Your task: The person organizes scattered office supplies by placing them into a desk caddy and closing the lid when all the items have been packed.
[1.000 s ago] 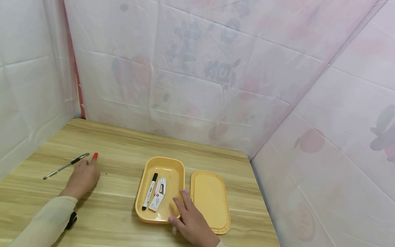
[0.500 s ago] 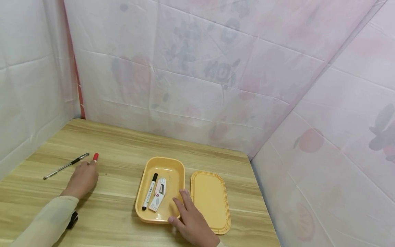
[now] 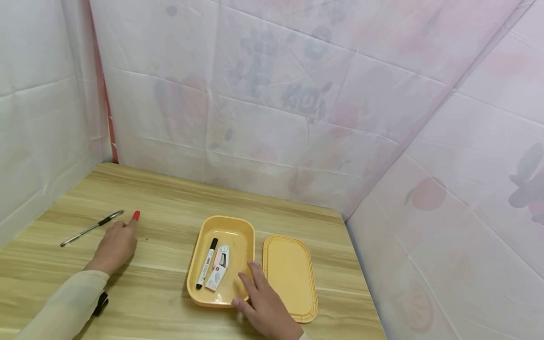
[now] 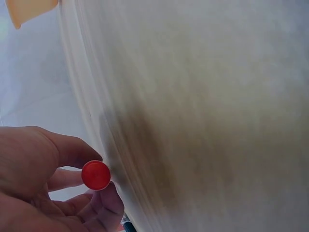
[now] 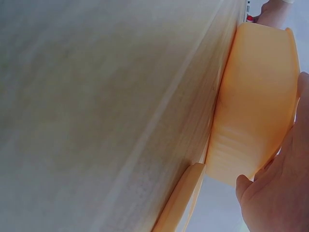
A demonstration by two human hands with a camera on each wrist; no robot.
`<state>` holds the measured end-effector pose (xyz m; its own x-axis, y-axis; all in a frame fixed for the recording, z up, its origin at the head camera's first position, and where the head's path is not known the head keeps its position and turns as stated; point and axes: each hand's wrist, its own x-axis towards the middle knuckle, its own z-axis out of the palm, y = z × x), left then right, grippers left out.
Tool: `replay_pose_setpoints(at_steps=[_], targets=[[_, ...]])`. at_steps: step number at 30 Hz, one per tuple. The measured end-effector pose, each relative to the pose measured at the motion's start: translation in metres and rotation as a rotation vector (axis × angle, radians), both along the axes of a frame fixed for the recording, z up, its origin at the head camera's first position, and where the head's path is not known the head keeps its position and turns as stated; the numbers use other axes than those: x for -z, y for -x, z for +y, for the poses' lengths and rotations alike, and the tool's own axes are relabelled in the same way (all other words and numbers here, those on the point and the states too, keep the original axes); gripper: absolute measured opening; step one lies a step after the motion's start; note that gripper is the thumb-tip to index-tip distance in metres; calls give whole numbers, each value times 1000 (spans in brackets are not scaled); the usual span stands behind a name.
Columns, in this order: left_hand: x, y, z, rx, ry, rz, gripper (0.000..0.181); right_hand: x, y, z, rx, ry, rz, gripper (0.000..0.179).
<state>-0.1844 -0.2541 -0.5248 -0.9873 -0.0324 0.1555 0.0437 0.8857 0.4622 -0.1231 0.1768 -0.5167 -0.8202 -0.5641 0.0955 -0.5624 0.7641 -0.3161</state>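
In the head view my left hand (image 3: 114, 248) pinches a red-capped marker (image 3: 136, 216) over the left side of the table. The left wrist view shows the marker's round red end (image 4: 96, 175) between thumb and fingers; its body is mostly hidden by the hand. My right hand (image 3: 269, 302) rests loosely at the near right corner of a yellow plastic box (image 3: 240, 231), fingers spread along its rim. Inside the box lie a white marker (image 3: 206, 264) with black ends and a small white-and-pink packaged item (image 3: 217, 274) with a red logo.
A clear pen (image 3: 91, 229) with a black grip lies just left of my left hand. The yellow lid (image 3: 291, 278) lies flat right of the box. White printed sheets (image 3: 272, 94) stand around the wood-grain table (image 3: 170, 198).
The red end of the marker has shifted slightly right, with a small turn of my left hand. My right hand and the box stay where they were.
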Motion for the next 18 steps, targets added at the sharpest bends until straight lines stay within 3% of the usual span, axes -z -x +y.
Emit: replay_pose_setpoints(at_steps=[13, 18], targets=[[-11, -2, 17, 29, 11, 92, 51, 1, 0, 0, -2, 8, 4, 60], [-18, -1, 22, 43, -4, 77, 53, 1, 1, 0, -4, 9, 12, 60]])
